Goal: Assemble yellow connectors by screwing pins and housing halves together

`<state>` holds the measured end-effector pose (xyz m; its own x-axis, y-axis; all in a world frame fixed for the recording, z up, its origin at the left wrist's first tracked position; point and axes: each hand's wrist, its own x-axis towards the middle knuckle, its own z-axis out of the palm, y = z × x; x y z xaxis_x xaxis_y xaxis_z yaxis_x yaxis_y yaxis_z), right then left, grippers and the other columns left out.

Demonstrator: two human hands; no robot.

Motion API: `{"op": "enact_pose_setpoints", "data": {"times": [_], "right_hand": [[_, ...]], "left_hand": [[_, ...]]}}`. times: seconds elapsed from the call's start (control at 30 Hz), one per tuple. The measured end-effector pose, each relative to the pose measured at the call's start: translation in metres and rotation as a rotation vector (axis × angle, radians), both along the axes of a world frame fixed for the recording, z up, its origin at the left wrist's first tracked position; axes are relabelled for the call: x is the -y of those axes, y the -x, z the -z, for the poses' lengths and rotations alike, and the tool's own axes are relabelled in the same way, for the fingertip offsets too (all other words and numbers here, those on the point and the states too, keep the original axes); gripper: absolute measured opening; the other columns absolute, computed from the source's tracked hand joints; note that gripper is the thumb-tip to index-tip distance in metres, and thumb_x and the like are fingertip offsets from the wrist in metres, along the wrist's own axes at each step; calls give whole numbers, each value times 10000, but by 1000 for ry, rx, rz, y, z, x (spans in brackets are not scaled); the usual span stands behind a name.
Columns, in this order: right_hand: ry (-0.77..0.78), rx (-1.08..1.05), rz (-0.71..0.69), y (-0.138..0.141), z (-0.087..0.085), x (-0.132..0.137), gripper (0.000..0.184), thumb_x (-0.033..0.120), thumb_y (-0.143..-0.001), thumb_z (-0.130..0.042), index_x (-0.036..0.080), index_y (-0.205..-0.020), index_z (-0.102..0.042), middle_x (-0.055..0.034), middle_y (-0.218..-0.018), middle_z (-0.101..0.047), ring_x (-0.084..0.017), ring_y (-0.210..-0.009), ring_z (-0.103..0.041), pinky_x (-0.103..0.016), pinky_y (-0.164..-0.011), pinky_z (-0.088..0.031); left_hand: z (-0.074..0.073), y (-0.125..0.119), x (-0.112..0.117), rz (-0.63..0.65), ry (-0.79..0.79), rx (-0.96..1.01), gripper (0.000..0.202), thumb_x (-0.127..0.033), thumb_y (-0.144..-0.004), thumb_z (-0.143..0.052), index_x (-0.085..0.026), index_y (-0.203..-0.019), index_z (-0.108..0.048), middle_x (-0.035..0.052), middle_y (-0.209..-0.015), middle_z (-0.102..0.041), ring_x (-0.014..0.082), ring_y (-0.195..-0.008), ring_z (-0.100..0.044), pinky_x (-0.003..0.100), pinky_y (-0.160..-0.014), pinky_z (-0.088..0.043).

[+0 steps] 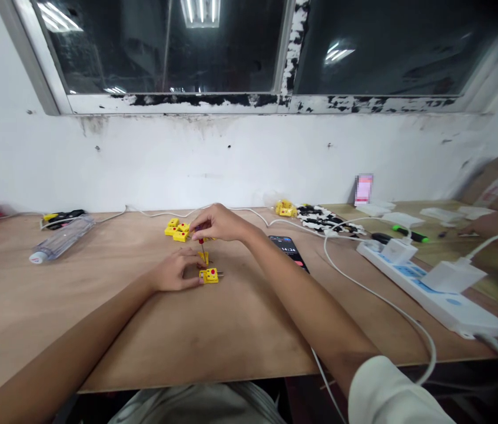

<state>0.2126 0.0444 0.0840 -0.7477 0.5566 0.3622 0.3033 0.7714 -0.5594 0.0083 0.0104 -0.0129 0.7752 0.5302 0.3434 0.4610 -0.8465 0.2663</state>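
My right hand [219,222], at the middle of the table, pinches the handle of a small screwdriver [202,247]. Its thin shaft points down at a yellow plug [205,257], partly covered by fingers. From the left, my left hand [177,270] curves around that plug, fingertips against it. Its thumb touches a nearer yellow plug [211,275], which has a red dot and metal pins pointing right. Just behind the hands lies a group of several yellow plugs [180,234], also with red dots. Where the screwdriver tip meets the plug is too small to make out.
A phone [291,252] lies right of my right forearm. Further right are a white power strip [434,294] with chargers and loose cables, black-and-white parts [324,219] and a bag of yellow pieces [285,208]. A clear bottle [63,238] lies left. A blurred co-worker's hand [494,228] shows far right.
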Motion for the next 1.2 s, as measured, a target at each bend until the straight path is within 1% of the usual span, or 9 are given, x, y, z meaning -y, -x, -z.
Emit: {"op": "enact_pose_setpoints", "data": {"times": [0.13, 0.23, 0.33, 0.47, 0.57, 0.63, 0.87, 1.0, 1.2], "right_hand": [[-36, 7, -61, 2, 4, -2, 145, 229, -772, -716, 120, -856, -761, -36, -735, -707, -101, -645, -585, -231, -615, -421], [-66, 17, -52, 1, 2, -1, 139, 245, -768, -722, 124, -826, -759, -29, -716, -691, -94, -628, -553, -233, -601, -389], [-58, 27, -51, -2, -1, 1, 142, 253, -769, -718, 123, -814, -755, -20, -677, -675, -93, -614, -545, -235, -601, -380], [-21, 58, -82, -4, -2, 2, 159, 266, -787, -699, 117, -816, -748, -24, -662, -680, -99, -613, -557, -235, -596, -376], [-39, 66, -66, -4, 0, 1, 149, 260, -776, -705, 117, -794, -742, -20, -657, -675, -98, -611, -548, -234, -589, -361], [-38, 67, -60, -4, 1, 0, 151, 266, -772, -708, 117, -778, -736, -19, -649, -674, -97, -605, -547, -232, -584, -358], [8, 73, -77, -5, 1, -2, 170, 293, -775, -703, 127, -791, -737, -21, -653, -685, -99, -602, -564, -230, -581, -375], [35, 66, -101, -4, 1, -2, 163, 269, -781, -693, 126, -840, -747, -32, -692, -702, -109, -640, -596, -239, -615, -401], [-4, 64, -74, -4, 2, -4, 161, 263, -772, -701, 131, -850, -749, -23, -709, -686, -102, -649, -567, -244, -620, -394]], "left_hand": [[-4, 3, 1, -1, 58, 45, 171, -239, -846, -587, -194, -997, -654, 53, -1036, -701, 221, -1011, -621, 356, -938, -457], [-4, 2, 1, -46, 81, 68, 136, -208, -833, -569, -188, -935, -657, 47, -975, -713, 210, -942, -639, 341, -886, -477], [-2, -2, 3, -105, 98, 95, 136, -232, -842, -568, -188, -934, -659, 49, -955, -717, 210, -911, -647, 339, -856, -488], [1, -9, 6, -92, 86, 85, 191, -339, -836, -627, -191, -956, -651, 59, -1010, -707, 229, -969, -637, 355, -885, -482], [4, -13, 6, -131, 60, 46, 271, -427, -814, -666, -192, -948, -653, 70, -1026, -697, 252, -978, -628, 377, -880, -480], [5, -15, 6, -149, 56, 27, 285, -449, -811, -668, -195, -939, -657, 73, -1018, -694, 257, -964, -626, 379, -865, -481], [0, -18, 11, -120, 32, 16, 218, -388, -815, -648, -182, -884, -649, 65, -910, -673, 229, -862, -621, 343, -789, -485], [-2, -17, 11, -129, 31, 1, 214, -380, -804, -648, -181, -880, -648, 64, -903, -669, 227, -850, -616, 343, -789, -486], [-2, -15, 11, -113, 20, 2, 216, -380, -813, -637, -193, -920, -653, 61, -920, -679, 227, -861, -623, 348, -810, -491]]}}
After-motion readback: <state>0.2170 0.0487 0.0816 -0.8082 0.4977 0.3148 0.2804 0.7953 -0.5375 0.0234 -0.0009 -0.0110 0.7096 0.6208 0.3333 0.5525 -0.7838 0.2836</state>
